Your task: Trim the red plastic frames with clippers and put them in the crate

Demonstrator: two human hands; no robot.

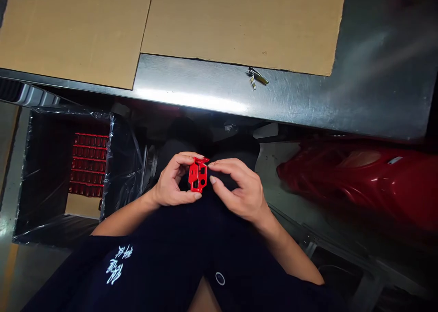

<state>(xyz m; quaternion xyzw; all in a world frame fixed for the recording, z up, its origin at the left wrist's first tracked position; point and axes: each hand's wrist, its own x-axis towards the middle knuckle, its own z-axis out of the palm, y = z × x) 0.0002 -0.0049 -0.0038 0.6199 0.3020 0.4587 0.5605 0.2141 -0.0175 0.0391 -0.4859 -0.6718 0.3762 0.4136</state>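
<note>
Between thumb and fingers, my left hand (174,179) grips a small red plastic part (194,177) with several cut-outs, held in front of my body. My right hand (241,189) is just beside the part's right edge, its index finger and thumb slightly apart and pointing at it. The index fingertip is close to the part's upper corner; whether it touches cannot be made out. Nothing shows between the right thumb and index finger.
Ahead is a metal table (205,86) with cardboard sheets (239,24) and a small pair of snips (256,77) near its edge. At left, a bin lined with black plastic (125,161) holds rows of red parts (88,165). A red plastic bag (359,179) lies at right.
</note>
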